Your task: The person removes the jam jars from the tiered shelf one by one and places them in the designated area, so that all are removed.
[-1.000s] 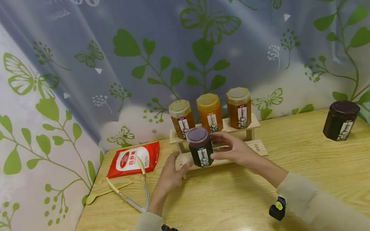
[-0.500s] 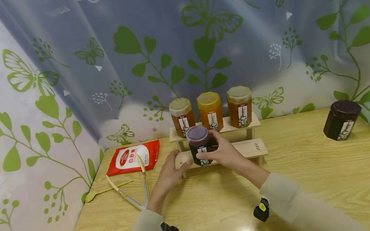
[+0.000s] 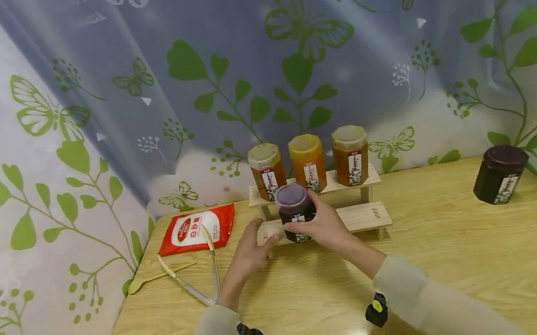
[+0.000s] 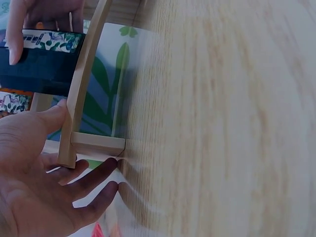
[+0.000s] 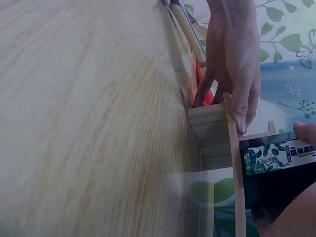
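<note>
A dark jar with a purple lid (image 3: 292,196) stands upright on the lower step of a small wooden rack (image 3: 364,215), left of its middle. My right hand (image 3: 329,227) grips this jar, thumb across the front label and fingers round the right side. In the right wrist view the jar's base (image 5: 271,185) meets the board. My left hand (image 3: 248,252) holds the rack's left end. The left wrist view shows its thumb (image 4: 58,112) on the board and the other fingers spread below, near the rack's leg (image 4: 98,142).
Three amber jars, among them a yellow-lidded one (image 3: 307,164), line the upper step. Another dark jar (image 3: 501,174) stands far right on the table. At left lie a red-and-white packet (image 3: 224,222), tongs (image 3: 189,287) and a wooden spoon (image 3: 146,280). A patterned curtain (image 3: 238,48) hangs behind.
My right hand has shifted left around the jar, its thumb passing from the right edge to the front label. The left hand and the jar keep their places on the rack.
</note>
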Available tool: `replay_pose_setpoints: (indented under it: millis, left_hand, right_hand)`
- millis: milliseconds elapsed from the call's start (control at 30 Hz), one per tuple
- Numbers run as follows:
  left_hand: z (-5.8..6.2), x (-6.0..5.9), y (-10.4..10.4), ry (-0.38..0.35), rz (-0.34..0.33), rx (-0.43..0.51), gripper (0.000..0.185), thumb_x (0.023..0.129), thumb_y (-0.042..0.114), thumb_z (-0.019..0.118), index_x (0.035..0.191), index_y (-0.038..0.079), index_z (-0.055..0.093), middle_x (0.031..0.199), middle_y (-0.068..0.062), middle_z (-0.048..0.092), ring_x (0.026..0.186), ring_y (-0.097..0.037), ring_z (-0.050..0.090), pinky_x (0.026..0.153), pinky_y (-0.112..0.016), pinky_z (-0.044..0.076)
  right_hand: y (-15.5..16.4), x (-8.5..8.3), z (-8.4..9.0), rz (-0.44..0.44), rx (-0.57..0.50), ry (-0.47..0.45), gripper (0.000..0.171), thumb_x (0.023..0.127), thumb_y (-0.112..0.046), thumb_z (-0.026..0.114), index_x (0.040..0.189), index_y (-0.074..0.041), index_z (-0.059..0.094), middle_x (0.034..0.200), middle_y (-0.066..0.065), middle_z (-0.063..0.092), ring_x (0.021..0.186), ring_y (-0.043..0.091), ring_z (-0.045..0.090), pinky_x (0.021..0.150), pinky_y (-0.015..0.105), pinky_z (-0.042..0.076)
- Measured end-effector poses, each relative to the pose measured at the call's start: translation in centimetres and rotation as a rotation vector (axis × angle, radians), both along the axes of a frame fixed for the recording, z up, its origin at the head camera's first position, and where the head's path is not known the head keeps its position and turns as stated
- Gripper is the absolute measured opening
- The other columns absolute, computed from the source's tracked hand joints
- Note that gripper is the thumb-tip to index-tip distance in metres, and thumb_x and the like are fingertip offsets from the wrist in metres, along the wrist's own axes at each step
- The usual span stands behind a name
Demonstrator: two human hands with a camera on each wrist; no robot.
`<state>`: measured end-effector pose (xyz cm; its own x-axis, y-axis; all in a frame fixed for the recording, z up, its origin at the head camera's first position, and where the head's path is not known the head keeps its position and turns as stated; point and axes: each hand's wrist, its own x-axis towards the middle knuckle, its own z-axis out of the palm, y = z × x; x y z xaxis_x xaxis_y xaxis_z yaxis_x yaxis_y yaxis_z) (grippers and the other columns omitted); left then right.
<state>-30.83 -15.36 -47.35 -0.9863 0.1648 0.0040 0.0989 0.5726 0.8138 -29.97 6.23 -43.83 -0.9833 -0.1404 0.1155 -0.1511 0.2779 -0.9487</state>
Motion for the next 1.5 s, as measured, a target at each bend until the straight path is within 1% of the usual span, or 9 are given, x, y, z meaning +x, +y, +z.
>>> replay_pose_setpoints:
  millis: [233,367,633,833,933,1067,1167,1300,1500]
  left_hand:
    - [0.1,-0.2,-0.1,0.005,0.005,-0.013,0.075,0.104,0.038,0.065,0.16,0.001,0.032,0.165,-0.023,0.031,0.153,-0.043,0.028,0.122,-0.062,0.027]
    - [0.1,-0.4,-0.2,0.007,0.001,-0.016,0.075,0.104,0.037,0.065,0.16,0.001,0.032,0.166,-0.023,0.031,0.153,-0.042,0.028,0.122,-0.061,0.027]
    - [-0.1,-0.3,-0.2,0.007,0.005,-0.013,0.074,0.104,0.036,0.065,0.16,0.0,0.032,0.166,-0.024,0.031,0.154,-0.042,0.027,0.124,-0.059,0.025]
    - [-0.3,-0.1,-0.2,-0.001,0.007,-0.011,0.074,0.104,0.037,0.065,0.16,0.0,0.032,0.166,-0.023,0.031,0.154,-0.042,0.027,0.124,-0.058,0.024]
    - [-0.4,-0.1,-0.1,-0.009,0.009,-0.003,0.075,0.104,0.038,0.065,0.16,0.001,0.032,0.166,-0.023,0.031,0.154,-0.042,0.026,0.124,-0.059,0.024]
    - [-0.4,-0.1,0.0,-0.007,0.009,0.001,0.075,0.104,0.038,0.065,0.16,0.001,0.033,0.166,-0.023,0.031,0.154,-0.042,0.027,0.124,-0.059,0.025]
    - [-0.3,-0.1,0.0,-0.005,0.013,0.004,0.075,0.104,0.038,0.065,0.16,0.001,0.033,0.166,-0.023,0.031,0.154,-0.042,0.027,0.124,-0.059,0.024]
    - [-0.2,-0.1,0.1,-0.008,0.012,0.012,0.075,0.104,0.038,0.065,0.16,0.001,0.032,0.166,-0.023,0.031,0.154,-0.042,0.026,0.124,-0.059,0.024]
    - [-0.3,-0.1,0.1,-0.011,0.005,0.005,0.075,0.104,0.038,0.065,0.16,0.0,0.032,0.166,-0.023,0.031,0.154,-0.042,0.026,0.124,-0.059,0.024]
  right_hand:
    - [1.4,0.6,0.2,0.038,0.003,-0.014,0.089,0.085,-0.03,0.088,0.158,-0.016,0.039,0.152,0.015,0.052,0.142,0.037,0.047,0.113,0.061,0.041]
    - [2.3,1.0,0.3,0.046,0.011,-0.021,0.089,0.085,-0.029,0.088,0.158,-0.016,0.039,0.152,0.014,0.052,0.142,0.037,0.048,0.112,0.06,0.043]
    - [3.9,1.9,0.3,0.061,0.064,0.012,0.088,0.084,-0.033,0.089,0.157,-0.015,0.043,0.15,0.014,0.055,0.138,0.037,0.052,0.106,0.059,0.049]
    - [5.4,2.4,0.1,0.06,0.104,0.042,0.088,0.084,-0.031,0.089,0.156,-0.012,0.044,0.148,0.016,0.056,0.136,0.037,0.054,0.105,0.056,0.05]
    - [6.2,2.7,0.2,0.067,0.098,0.047,0.087,0.084,-0.03,0.089,0.156,-0.01,0.044,0.148,0.017,0.056,0.136,0.037,0.053,0.106,0.057,0.049]
    - [7.5,3.1,0.3,0.093,0.078,0.037,0.087,0.086,-0.029,0.087,0.157,-0.007,0.041,0.149,0.02,0.054,0.136,0.04,0.053,0.103,0.056,0.052]
    - [8.5,3.3,0.4,0.099,0.081,0.037,0.088,0.087,-0.029,0.086,0.157,-0.006,0.039,0.15,0.021,0.052,0.137,0.041,0.051,0.104,0.058,0.05]
    - [9.9,3.5,0.2,0.078,0.093,0.025,0.089,0.088,-0.031,0.086,0.159,-0.007,0.037,0.152,0.021,0.05,0.138,0.042,0.05,0.106,0.059,0.049]
    - [12.2,4.1,-0.1,-0.001,0.095,0.018,0.089,0.089,-0.034,0.085,0.159,-0.009,0.037,0.15,0.021,0.051,0.135,0.042,0.053,0.1,0.053,0.054]
